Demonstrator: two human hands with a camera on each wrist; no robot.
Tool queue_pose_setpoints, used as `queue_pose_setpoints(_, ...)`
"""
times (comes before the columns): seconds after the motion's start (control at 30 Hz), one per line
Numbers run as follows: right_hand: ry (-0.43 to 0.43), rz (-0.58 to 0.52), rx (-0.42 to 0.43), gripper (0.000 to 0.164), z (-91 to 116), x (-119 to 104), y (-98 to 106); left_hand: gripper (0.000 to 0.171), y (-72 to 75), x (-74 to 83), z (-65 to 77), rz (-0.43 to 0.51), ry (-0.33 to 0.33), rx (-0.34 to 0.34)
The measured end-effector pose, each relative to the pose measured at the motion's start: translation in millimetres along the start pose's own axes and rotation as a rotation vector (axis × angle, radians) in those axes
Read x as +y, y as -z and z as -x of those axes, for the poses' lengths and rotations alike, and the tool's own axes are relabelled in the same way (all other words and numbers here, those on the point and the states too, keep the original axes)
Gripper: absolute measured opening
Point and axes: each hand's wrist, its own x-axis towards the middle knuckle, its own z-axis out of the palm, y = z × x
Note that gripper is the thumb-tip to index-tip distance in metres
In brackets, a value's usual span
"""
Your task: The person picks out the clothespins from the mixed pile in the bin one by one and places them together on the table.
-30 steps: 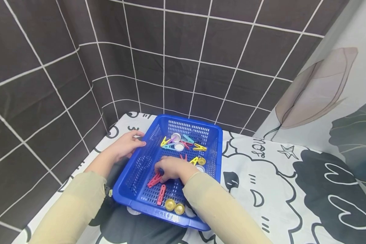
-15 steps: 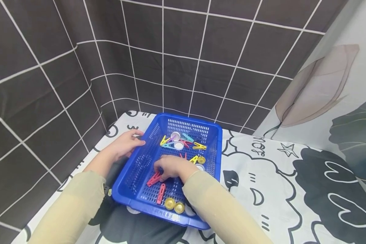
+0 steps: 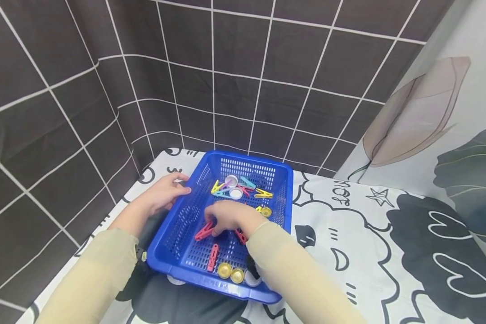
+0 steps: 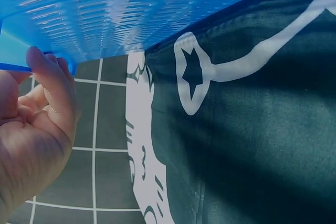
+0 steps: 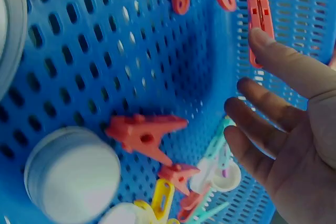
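A blue plastic basket (image 3: 171, 275) holds clothespins and round caps. My left hand (image 3: 161, 194) grips the basket's left rim; its curled fingers (image 4: 50, 85) show against the rim in the left wrist view. Inside the basket, my right hand (image 3: 228, 215) pinches a red clothespin (image 3: 204, 231). In the right wrist view the thumb (image 5: 289, 64) lies on this clothespin, and the index finger is hidden. Another red clothespin (image 3: 213, 257) lies nearer the front, and one more (image 3: 240, 236) shows under the right wrist.
Two gold caps (image 3: 224, 270) and a white cap (image 3: 252, 278) lie at the basket's front. Yellow (image 3: 263, 193), teal and red clothespins and white caps (image 3: 236, 193) lie toward the back. A dark gridded curtain (image 3: 178, 81) stands behind; a patterned cloth (image 3: 328, 216) lies underneath.
My right hand has risen slightly with the red clothespin, uncovering another red clothespin under the wrist. My left hand stays on the rim.
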Motion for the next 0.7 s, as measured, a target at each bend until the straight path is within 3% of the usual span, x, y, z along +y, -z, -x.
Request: queue_pose_setpoints(0.7,-0.016,-0.017,0.034,0.024,30.5,17.6,34.4,0.051,0.7,0.7,0.1,0.0,-0.002,-0.014)
